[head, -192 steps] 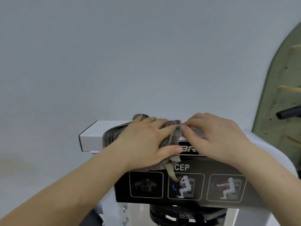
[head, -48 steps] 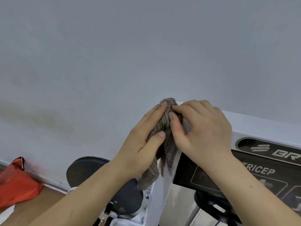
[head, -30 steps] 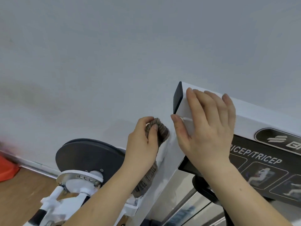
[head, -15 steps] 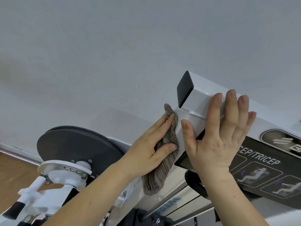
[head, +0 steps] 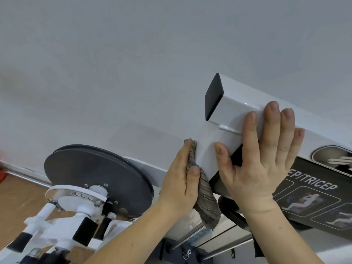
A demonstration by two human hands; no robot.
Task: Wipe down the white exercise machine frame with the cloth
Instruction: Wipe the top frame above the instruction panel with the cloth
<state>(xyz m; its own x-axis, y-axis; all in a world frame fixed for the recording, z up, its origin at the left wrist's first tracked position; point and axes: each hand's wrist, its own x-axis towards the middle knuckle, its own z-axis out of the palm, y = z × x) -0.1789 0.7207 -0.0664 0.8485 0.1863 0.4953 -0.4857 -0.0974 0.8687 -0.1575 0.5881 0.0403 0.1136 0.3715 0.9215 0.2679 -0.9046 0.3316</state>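
The white exercise machine frame (head: 234,111) is a square beam with a black end cap (head: 213,96), joined to a white upright just below it. My left hand (head: 179,180) lies flat against the left side of that upright and presses a grey-brown striped cloth (head: 206,204) onto it. The thumb rests on the cloth's front edge. The cloth's lower end hangs loose below the hand. My right hand (head: 261,159) lies flat on the front of the beam, fingers straight and spread, thumb on the upright. It holds nothing.
A black instruction panel (head: 312,189) with exercise pictures sits right of my right hand. A large dark disc (head: 95,172) with a white hub and white arms (head: 57,225) stands at lower left. Metal guide rods (head: 190,239) run below. Behind is a pale wall, with wooden floor (head: 17,199) at left.
Both hands first held the cloth on the beam's top, then its left end. My left hand took the cloth down to the upright's side. My right hand let go and lies flat on the beam.
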